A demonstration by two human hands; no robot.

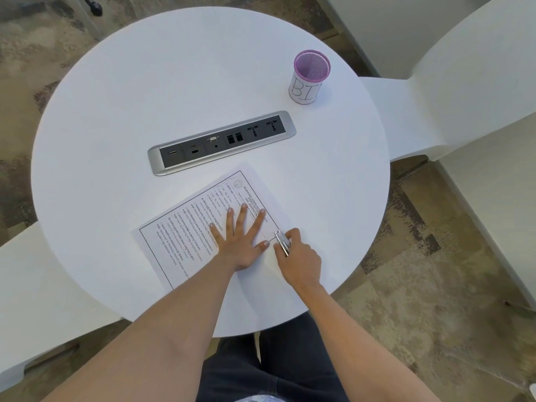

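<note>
Left hand (240,242), fingers spread, pins the paper (185,227) flat while the right hand (301,256) grips the stapler (282,242) at the paper's right corner; best squeezed squarely, paper held still.

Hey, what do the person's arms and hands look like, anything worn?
Left forearm and right forearm are bare, no sleeves in view. Left hand and right hand show no gloves, rings, watch or bracelets. Fingernails are short.

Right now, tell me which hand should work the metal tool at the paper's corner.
Right. The right hand already grips the metal tool at the corner of the paper. The left hand lies flat on the sheet with its fingers spread, pressing it down.
</note>
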